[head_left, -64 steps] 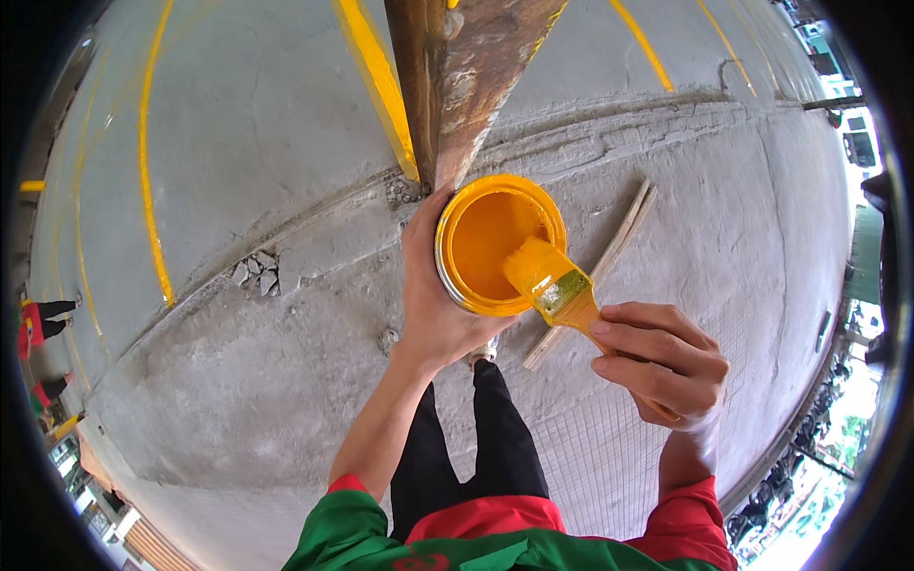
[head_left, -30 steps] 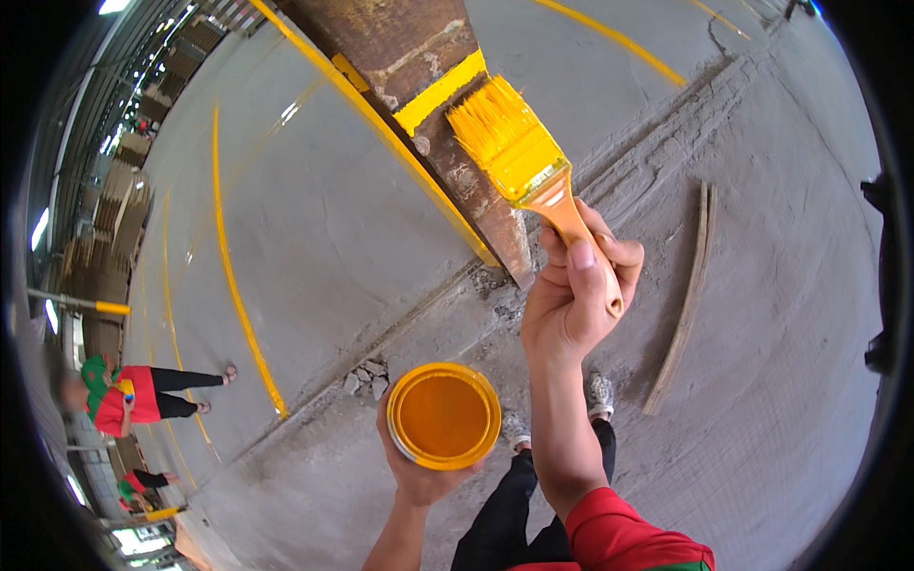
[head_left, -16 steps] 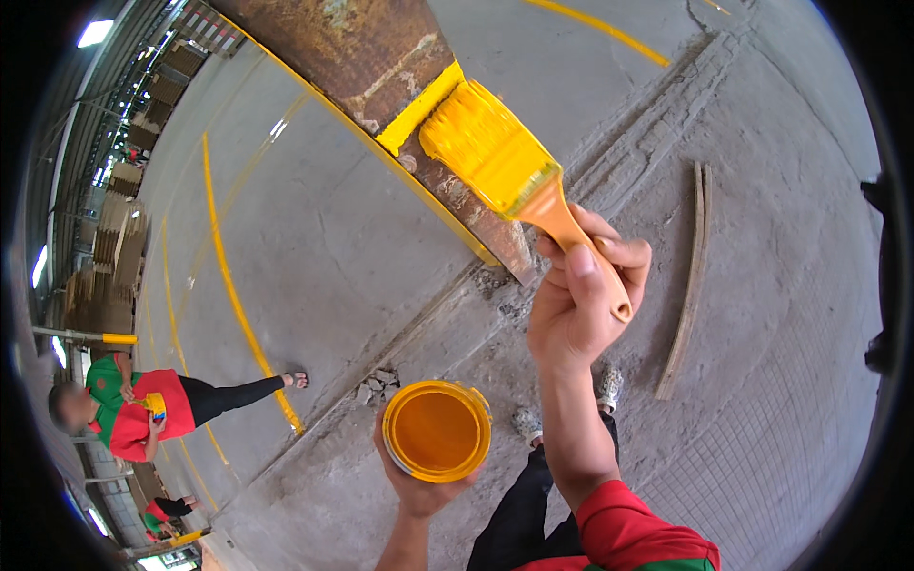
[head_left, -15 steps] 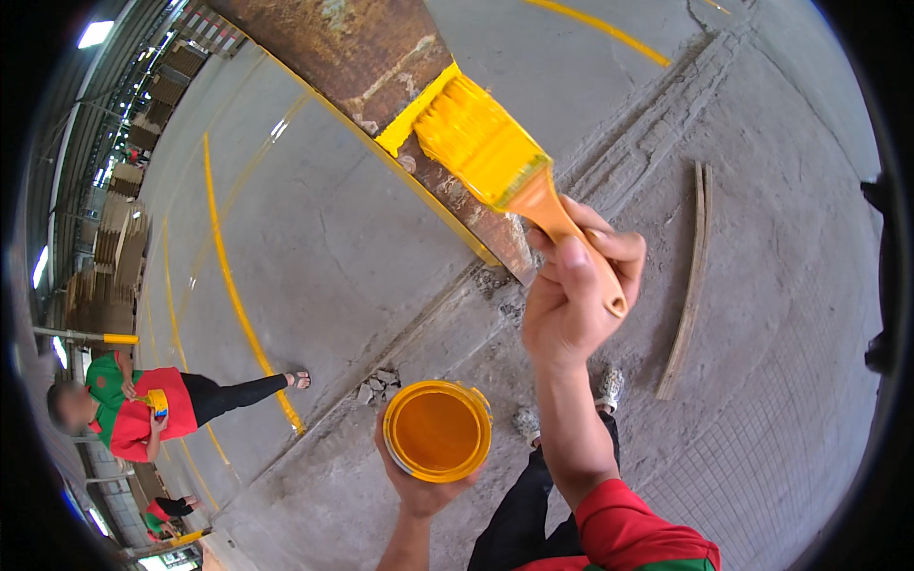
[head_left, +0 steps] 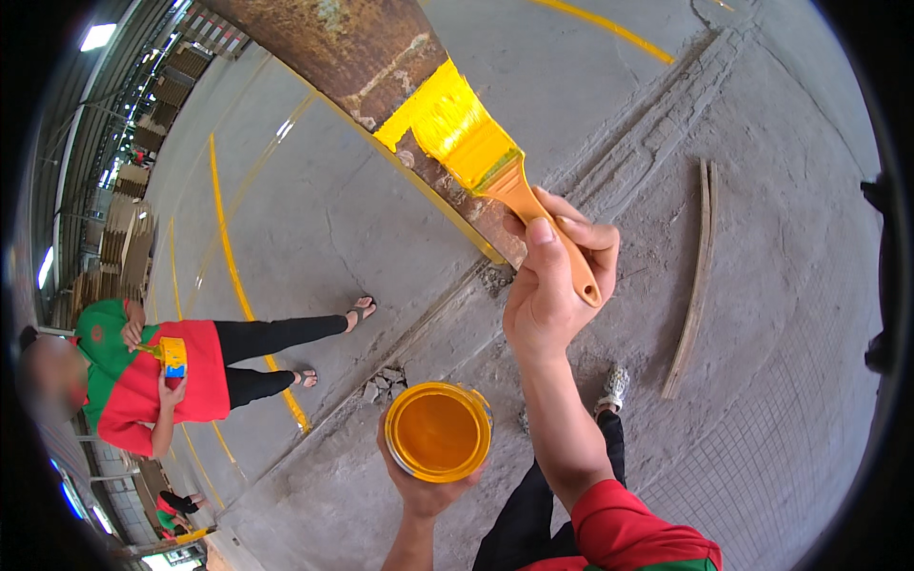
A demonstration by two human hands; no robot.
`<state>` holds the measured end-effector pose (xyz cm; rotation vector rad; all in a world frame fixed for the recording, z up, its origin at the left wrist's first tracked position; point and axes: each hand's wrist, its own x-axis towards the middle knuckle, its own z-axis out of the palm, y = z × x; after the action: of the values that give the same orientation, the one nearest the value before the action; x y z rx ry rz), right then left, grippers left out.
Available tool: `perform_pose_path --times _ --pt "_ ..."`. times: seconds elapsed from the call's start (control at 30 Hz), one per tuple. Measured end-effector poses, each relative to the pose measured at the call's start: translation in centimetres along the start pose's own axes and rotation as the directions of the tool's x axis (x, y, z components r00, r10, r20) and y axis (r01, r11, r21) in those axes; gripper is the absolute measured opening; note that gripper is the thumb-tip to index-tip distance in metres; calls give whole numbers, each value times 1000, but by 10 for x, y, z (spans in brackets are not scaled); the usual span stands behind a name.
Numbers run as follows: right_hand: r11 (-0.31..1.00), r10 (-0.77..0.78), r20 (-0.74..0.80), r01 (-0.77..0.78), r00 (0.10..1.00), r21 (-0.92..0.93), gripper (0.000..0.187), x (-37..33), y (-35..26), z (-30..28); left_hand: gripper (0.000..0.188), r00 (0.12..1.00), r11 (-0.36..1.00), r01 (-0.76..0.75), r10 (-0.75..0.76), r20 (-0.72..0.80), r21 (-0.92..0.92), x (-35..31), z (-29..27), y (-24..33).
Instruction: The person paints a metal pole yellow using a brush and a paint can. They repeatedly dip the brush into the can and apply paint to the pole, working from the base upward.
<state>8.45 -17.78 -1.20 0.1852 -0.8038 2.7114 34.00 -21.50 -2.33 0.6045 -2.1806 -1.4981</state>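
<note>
My right hand (head_left: 562,276) is closed round the orange handle of a wide paintbrush (head_left: 509,176). Its bristles, thick with yellow paint, press against a rusty steel beam (head_left: 381,57) that comes in from the top. A wet yellow patch (head_left: 405,114) covers part of the beam under and beside the bristles, and bare rust shows on both sides of it. Lower down, my left hand (head_left: 424,490) grips a round paint can (head_left: 438,433) from below and the side. The can is uncovered, with orange-yellow paint inside and smears on its rim.
A person in a red and green shirt (head_left: 190,366) stands at the left with a small yellow paint can (head_left: 173,357) and a brush. Another person (head_left: 176,514) is farther back. A wooden strip (head_left: 695,276) lies on the right floor; rubble (head_left: 386,383) sits near a floor groove.
My right hand and the brush have shifted slightly left, and the yellow patch on the beam looks wider. The person at the left has come closer. The paint can stays nearly in place.
</note>
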Motion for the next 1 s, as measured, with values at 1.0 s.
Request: perform_pose_path --times 1.0 --pt "961 -83 5 82 997 -265 17 -23 -27 -2 128 996 996 -87 88 -12 24 -17 -2 1"
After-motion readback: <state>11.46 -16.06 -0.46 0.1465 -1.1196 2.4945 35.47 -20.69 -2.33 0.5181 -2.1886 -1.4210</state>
